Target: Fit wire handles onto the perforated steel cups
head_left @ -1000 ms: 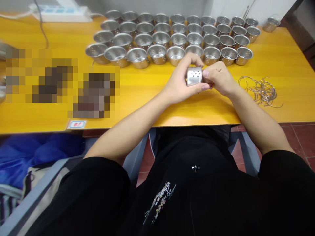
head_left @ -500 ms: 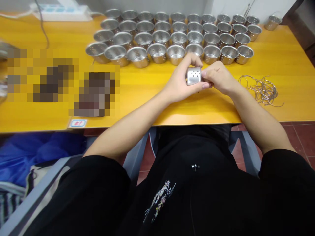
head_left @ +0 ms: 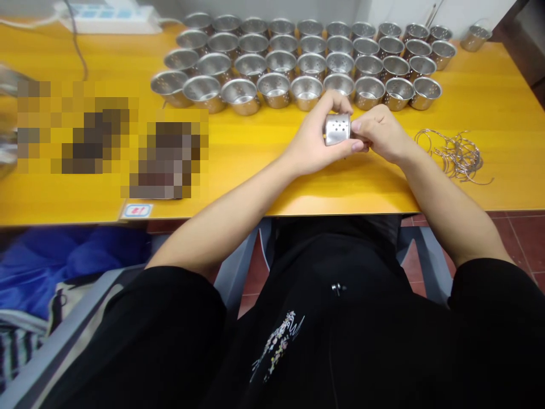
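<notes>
The left hand [head_left: 314, 136] grasped a small perforated metal cup [head_left: 338, 130], tipped sideways before the front row of cups [head_left: 307, 94]. The right hand [head_left: 381, 135] pinched at its rim, on what I could not tell. Steady support and gentle finger pressure seemed advisable.

Metal cups [head_left: 313, 65] crowd the far edge of the tabletop [head_left: 238, 142], leaving a bare lane along the near edge, crossed by two forearms [head_left: 230, 218] and narrowed at right by tangled wires [head_left: 463, 158].
</notes>
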Demonstrator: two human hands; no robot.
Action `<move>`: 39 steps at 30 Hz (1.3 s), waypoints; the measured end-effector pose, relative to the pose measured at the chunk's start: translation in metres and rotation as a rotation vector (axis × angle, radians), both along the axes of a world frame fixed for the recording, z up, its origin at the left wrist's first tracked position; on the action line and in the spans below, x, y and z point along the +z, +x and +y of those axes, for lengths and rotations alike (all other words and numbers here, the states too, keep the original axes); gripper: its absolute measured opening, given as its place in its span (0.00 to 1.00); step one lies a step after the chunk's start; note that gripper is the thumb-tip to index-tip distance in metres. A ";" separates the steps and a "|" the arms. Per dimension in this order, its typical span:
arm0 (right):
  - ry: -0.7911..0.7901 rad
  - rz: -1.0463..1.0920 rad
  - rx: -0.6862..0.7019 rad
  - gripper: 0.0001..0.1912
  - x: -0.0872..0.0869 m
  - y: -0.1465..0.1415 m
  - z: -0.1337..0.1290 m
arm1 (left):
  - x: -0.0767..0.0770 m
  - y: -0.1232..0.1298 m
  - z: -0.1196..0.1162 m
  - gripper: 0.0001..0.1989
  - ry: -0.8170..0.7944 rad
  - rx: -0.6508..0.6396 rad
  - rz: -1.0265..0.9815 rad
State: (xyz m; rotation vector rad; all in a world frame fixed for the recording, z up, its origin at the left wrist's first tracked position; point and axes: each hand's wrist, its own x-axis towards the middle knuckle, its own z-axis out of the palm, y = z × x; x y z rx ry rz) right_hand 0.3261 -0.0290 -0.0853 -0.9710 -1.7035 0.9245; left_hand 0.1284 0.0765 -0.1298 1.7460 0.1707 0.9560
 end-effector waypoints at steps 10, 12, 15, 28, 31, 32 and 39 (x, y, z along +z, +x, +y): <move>-0.067 -0.056 -0.038 0.48 -0.004 0.005 0.002 | -0.018 0.007 0.015 0.47 0.152 0.035 -0.025; -0.076 -0.054 -0.044 0.49 -0.004 0.006 0.001 | -0.019 0.008 0.016 0.48 0.161 0.039 -0.019; -0.105 -0.034 -0.081 0.49 -0.003 0.006 -0.001 | -0.015 0.009 0.014 0.49 0.140 0.042 -0.029; -0.103 0.251 -0.313 0.31 0.002 -0.004 0.000 | 0.022 -0.004 -0.022 0.41 -0.530 -0.025 0.060; -0.164 0.284 -0.286 0.29 0.002 -0.001 0.001 | 0.027 -0.003 -0.025 0.42 -0.653 -0.023 0.109; -0.162 0.286 -0.288 0.28 0.001 0.000 0.002 | 0.028 -0.002 -0.025 0.42 -0.680 -0.028 0.128; -0.121 0.294 -0.308 0.24 -0.001 0.003 0.004 | 0.020 0.005 -0.021 0.39 -0.783 -0.049 0.137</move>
